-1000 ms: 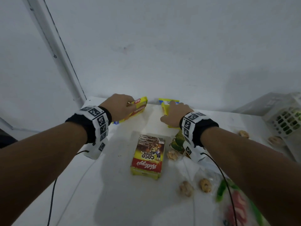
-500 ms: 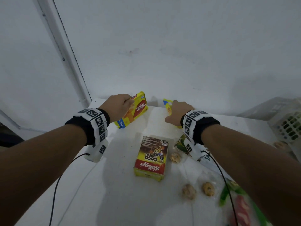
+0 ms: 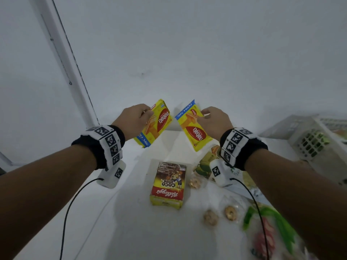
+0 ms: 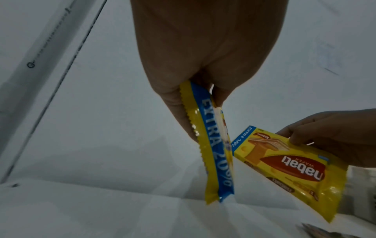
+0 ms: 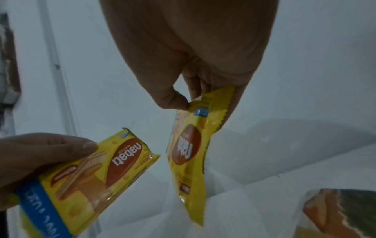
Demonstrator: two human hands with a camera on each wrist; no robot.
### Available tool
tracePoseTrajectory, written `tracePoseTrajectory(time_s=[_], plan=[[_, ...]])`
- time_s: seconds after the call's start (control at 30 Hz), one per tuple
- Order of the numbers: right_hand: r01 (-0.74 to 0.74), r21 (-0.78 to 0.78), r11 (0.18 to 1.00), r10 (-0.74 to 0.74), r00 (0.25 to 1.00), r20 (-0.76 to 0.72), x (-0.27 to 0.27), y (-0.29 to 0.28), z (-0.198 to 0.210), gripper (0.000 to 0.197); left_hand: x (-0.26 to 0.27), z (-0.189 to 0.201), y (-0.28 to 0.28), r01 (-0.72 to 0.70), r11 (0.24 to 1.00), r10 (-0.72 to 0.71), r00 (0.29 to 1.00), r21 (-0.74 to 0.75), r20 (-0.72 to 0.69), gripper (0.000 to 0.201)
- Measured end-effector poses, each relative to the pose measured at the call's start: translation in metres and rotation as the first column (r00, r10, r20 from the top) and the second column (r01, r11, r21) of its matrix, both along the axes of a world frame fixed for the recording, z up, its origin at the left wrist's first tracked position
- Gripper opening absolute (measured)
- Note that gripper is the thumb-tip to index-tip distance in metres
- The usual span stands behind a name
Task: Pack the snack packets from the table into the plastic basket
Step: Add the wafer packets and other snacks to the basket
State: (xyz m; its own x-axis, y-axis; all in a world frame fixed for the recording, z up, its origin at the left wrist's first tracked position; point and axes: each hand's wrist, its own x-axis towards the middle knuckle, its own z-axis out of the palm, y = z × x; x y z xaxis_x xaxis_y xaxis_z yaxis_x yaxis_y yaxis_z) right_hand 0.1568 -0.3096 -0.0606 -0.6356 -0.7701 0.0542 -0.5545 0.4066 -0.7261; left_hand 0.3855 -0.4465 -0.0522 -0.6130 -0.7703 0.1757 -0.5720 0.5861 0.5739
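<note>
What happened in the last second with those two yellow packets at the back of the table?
Both were lifted. The left hand raised the left wafer packet off the table, and the right hand raised the right wafer packet; each now hangs tilted in the air, pinched near its top edge. The cereal box, the biscuits and the basket stayed put.

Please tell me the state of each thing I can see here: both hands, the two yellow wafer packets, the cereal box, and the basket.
Left hand: grips one packet by its edge, raised above the table.
Right hand: pinches the other packet.
Left wafer packet: sealed, lifted, tilted.
Right wafer packet: sealed, lifted, tilted.
Cereal box: closed, lying flat on the table.
Plastic basket: at the far right; contents cannot be told.
</note>
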Motion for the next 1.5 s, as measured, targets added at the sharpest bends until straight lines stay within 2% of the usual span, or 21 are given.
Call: tracePoseTrajectory(time_s=[0.2, 0.37, 0.53, 0.73, 0.87, 0.97, 1.2, 1.33, 1.5], plan=[[0.133, -0.178, 0.975, -0.110, 0.985, 0.136, -0.007, 0.040, 0.021, 0.031, -0.018, 0.021, 0.022, 0.043, 0.988, -0.013, 0.981, 0.150, -0.196, 0.025], [0.269, -0.261, 0.927, -0.236, 0.960, 0.150, -0.019, 0.093, 0.039, 0.017, -0.048, 0.040, 0.052, 0.162, 0.965, -0.099, 0.954, 0.206, -0.284, 0.026], [0.407, -0.289, 0.866, -0.370, 0.912, 0.175, -0.030, 0.162, 0.055, 0.029, -0.089, 0.051, 0.097, 0.313, 0.922, -0.233, 0.919, 0.229, -0.318, 0.025], [0.520, -0.337, 0.785, -0.501, 0.852, 0.150, -0.058, 0.249, 0.058, 0.029, -0.143, 0.060, 0.171, 0.432, 0.876, -0.348, 0.873, 0.213, -0.341, 0.025], [0.543, -0.372, 0.753, -0.509, 0.838, 0.195, -0.089, 0.300, 0.063, 0.042, -0.181, 0.072, 0.221, 0.453, 0.868, -0.376, 0.868, 0.204, -0.325, 0.026], [0.542, -0.410, 0.734, -0.505, 0.839, 0.205, -0.124, 0.339, 0.065, 0.032, -0.218, 0.084, 0.259, 0.449, 0.876, -0.381, 0.868, 0.176, -0.319, 0.022], [0.508, -0.446, 0.737, -0.448, 0.861, 0.240, -0.211, 0.421, 0.071, 0.037, -0.312, 0.101, 0.345, 0.415, 0.878, -0.319, 0.878, 0.237, -0.357, 0.023], [0.512, -0.426, 0.746, -0.415, 0.858, 0.304, -0.248, 0.449, 0.070, 0.038, -0.350, 0.102, 0.374, 0.394, 0.874, -0.285, 0.890, 0.285, -0.356, 0.023], [0.497, -0.411, 0.764, -0.396, 0.864, 0.310, -0.272, 0.465, 0.063, 0.041, -0.382, 0.097, 0.387, 0.398, 0.874, -0.302, 0.895, 0.280, -0.329, 0.021]])
